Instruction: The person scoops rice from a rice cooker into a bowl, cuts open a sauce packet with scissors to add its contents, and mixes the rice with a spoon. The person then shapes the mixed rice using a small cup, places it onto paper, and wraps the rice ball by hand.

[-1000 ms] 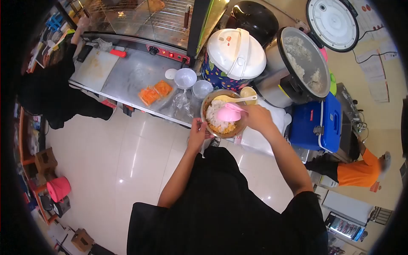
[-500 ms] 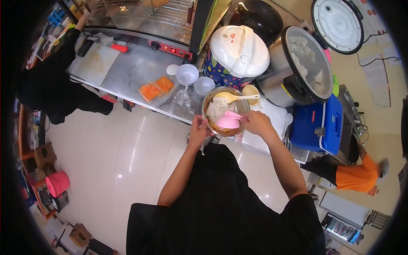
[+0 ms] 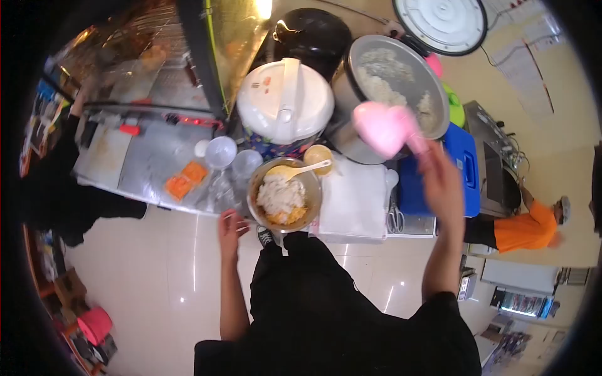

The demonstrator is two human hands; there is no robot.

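My right hand (image 3: 441, 178) is wrapped round the handle of a pink scoop (image 3: 384, 128), raised in front of the open cooker (image 3: 401, 78) with white rice inside. Both hand and scoop are blurred. Just left of the metal bowl (image 3: 315, 210), my left hand (image 3: 232, 227) is off its rim, fingers apart and holding nothing. White rice (image 3: 280, 194) lies in the bowl over orange-yellow food (image 3: 288, 216). A cream paddle (image 3: 301, 168) rests across the bowl, its handle reaching toward a beige cup (image 3: 318, 159).
Behind the bowl stand a white-lidded cooker (image 3: 285, 100) and two clear bowls (image 3: 221, 152). Orange packets (image 3: 186, 180) lie on the steel counter (image 3: 153, 156). A blue cooler (image 3: 464, 169) is at the right. One person in black is far left, another in orange (image 3: 527, 229) far right.
My right hand has lifted the pink scoop out of the bowl, up and right toward the open cooker. My left hand has let go of the bowl. The view has shifted.
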